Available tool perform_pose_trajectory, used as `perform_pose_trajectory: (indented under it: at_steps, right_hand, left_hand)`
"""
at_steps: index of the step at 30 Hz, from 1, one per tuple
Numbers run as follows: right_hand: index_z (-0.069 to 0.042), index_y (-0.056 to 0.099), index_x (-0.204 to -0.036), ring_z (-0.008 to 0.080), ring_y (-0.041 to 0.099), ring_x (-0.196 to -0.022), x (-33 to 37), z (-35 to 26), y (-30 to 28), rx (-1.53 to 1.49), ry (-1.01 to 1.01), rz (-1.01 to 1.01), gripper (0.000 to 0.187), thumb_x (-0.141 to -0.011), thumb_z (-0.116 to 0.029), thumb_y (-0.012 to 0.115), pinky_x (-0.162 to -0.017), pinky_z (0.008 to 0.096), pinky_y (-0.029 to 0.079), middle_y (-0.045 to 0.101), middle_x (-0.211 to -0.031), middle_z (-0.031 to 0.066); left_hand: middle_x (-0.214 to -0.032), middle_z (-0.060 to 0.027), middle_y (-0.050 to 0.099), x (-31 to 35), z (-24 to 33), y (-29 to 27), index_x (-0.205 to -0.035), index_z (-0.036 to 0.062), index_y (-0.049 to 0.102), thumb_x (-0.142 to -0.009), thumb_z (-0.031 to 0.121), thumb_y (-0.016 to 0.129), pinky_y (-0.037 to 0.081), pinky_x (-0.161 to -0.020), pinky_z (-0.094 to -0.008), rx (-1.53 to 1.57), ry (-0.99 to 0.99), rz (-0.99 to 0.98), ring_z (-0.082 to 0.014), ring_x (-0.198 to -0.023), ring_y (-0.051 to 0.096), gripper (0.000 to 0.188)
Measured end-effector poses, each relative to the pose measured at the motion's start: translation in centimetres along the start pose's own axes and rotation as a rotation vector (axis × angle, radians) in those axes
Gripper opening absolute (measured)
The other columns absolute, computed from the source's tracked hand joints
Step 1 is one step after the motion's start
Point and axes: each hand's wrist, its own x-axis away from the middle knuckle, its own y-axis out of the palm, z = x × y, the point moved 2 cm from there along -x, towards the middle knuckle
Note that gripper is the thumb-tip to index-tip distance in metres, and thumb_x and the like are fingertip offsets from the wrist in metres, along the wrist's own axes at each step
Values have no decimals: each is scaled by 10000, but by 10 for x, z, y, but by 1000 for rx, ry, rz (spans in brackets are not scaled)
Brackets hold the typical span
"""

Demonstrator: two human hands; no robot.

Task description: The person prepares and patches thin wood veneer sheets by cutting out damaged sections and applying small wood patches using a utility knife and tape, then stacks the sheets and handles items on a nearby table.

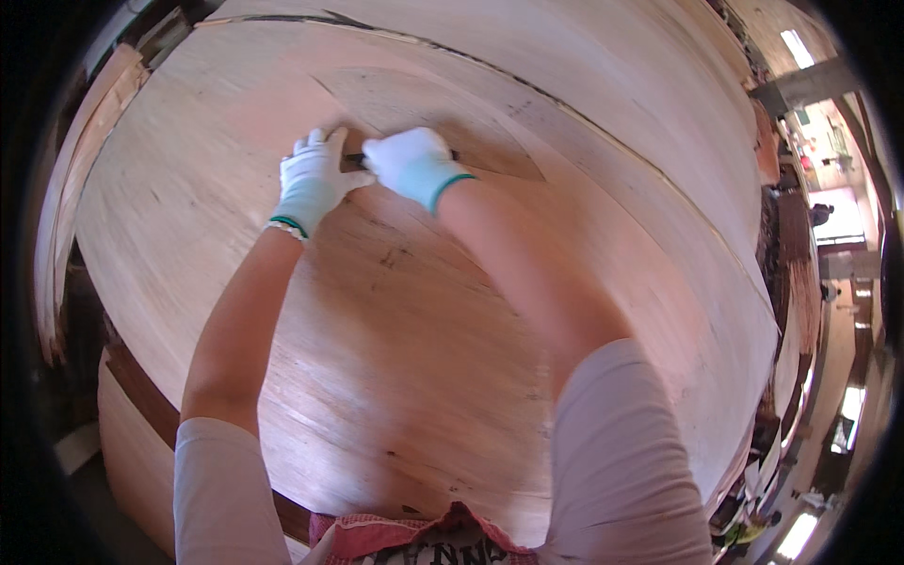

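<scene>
My left hand (313, 179), in a white knit glove with a green cuff, lies on a large pale wood veneer sheet (405, 339) with its fingers stretched out. Just to the right, my right hand (414, 162), gloved the same way, is closed around a slim dark tool (354, 160). One end of the tool shows between the two hands, and a bit of its dark other end pokes out past the right fist. The glove hides most of it, so whether it is a knife cannot be told. Around the right hand, a curved seam outlines a slightly darker wood area (471, 132).
Another veneer sheet (603, 56) lies beyond a dark, ragged split edge. Torn veneer strips (66, 207) stand along the left. At the right are stacked wood edges (796, 245), a grey beam (808, 87) and a workshop with people in the distance.
</scene>
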Motion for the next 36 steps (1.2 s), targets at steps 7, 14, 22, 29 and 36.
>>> perform_pose_trajectory:
  at_steps: [7,14,22,29,36]
  right_hand:
    - [-116,584,-943,288,666,-694,182,136,11,7,265,-184,173,-939,-276,518,-573,454,511,652,-721,72]
    - [-116,569,-943,317,659,-713,233,172,18,3,272,-161,191,-947,-296,503,-609,464,504,661,-774,103]
    - [-96,581,-1016,390,640,-689,579,204,61,59,981,-63,280,-962,-350,478,-596,513,499,656,-781,181]
    - [-143,519,-1200,442,635,-803,722,91,90,-103,1558,79,331,-956,-363,478,-691,544,494,662,-910,226]
    - [-25,533,-977,453,604,-867,680,127,52,-168,1409,574,303,-965,-323,476,-732,533,469,632,-970,247]
  left_hand:
    - [-1295,-175,527,-8,81,0,-1340,60,472,-833,316,647,380,-1027,-459,-138,155,-325,-333,-1231,470,595]
    - [-1406,-168,457,52,187,81,-1325,54,474,-933,245,509,283,-1124,-453,119,441,344,-321,-1320,406,438]
    - [-1445,-130,434,46,181,82,-1355,59,456,-959,255,467,287,-1128,-427,-38,468,349,-289,-1340,397,443]
    - [-1453,-112,430,41,188,92,-1362,72,453,-975,264,439,284,-1129,-429,-55,495,356,-291,-1344,391,432]
    - [-1445,-113,440,44,185,95,-1368,82,455,-980,266,433,283,-1130,-431,-25,518,380,-296,-1341,395,429]
